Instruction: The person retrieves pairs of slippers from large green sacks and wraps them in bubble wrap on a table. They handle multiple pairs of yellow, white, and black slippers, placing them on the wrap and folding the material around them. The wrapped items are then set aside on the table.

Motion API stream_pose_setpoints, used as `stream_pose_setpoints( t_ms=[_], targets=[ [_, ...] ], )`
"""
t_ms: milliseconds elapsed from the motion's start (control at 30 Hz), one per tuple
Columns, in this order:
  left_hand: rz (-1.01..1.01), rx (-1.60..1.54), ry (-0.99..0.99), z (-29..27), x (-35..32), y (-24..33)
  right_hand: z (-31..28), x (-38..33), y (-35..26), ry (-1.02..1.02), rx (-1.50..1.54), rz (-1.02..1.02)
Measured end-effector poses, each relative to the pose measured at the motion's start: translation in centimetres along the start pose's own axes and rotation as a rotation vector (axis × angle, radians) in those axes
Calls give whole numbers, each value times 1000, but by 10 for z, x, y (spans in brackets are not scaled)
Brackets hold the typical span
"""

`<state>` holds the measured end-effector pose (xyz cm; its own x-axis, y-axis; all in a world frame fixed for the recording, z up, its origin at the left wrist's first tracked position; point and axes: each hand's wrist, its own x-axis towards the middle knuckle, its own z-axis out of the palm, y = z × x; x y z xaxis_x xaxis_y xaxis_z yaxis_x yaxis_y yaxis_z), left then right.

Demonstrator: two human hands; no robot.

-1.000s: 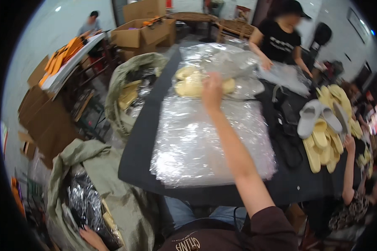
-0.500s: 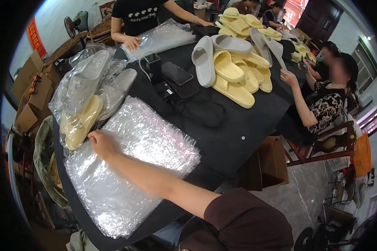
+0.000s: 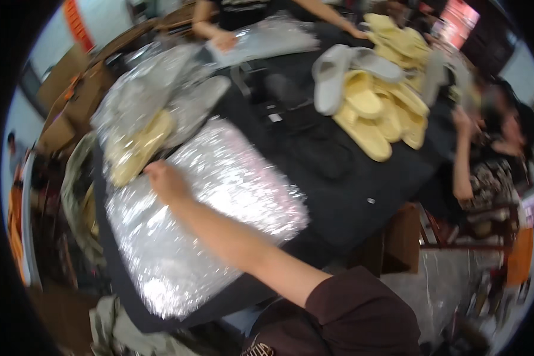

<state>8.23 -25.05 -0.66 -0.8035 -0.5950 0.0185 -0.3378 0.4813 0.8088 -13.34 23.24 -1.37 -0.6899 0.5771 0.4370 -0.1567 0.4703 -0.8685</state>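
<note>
Head view shows one hand (image 3: pixel 165 181), probably the right, reaching across the clear bags (image 3: pixel 202 213) toward bagged yellow slippers (image 3: pixel 137 149) near the table's (image 3: pixel 350 196) left edge; its grip is blurred, so I cannot tell. Many bare slippers (image 3: pixel 380 113) at the far edge look unbagged.

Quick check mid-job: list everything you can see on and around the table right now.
Table: one, black, centre.
Plastic bag stack: one, clear and shiny, near left of table.
Bagged slippers: a few, pale yellow, far left of table.
Loose slippers: a pile, yellow with a few grey, far right.
Co-worker's hands: on clear bags at the far edge.
Seated person: one, right side, blurred.
Cardboard boxes: brown, far left.
Right hand: on the bag stack's far edge.
Left hand: not in view.
</note>
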Motion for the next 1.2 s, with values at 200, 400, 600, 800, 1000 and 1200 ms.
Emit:
stream_pose_setpoints(
  t_ms=[200, 400, 600, 800, 1000, 1200],
  targets=[
    [-239, -560, 145, -150, -20, -22, -16, 14, 2, -29, 5, 114],
    [201, -674, -374, -224, 13, 23, 3, 11, 4, -35, 243, 161],
    [372, -491, -447, -1, -19, 253, -75, 64, -34, 18, 955, 434],
    [891, 30, -469, 166, -61, 275, -210, 53, -127, 263, 866, -28],
    [1054, 344, -468, 177, -74, 236, -250, 15, -170, 335, 674, -203],
    [1083, 368, -623, 167, -85, 166, -181, 0, -197, -111, 520, -194]
  ],
)
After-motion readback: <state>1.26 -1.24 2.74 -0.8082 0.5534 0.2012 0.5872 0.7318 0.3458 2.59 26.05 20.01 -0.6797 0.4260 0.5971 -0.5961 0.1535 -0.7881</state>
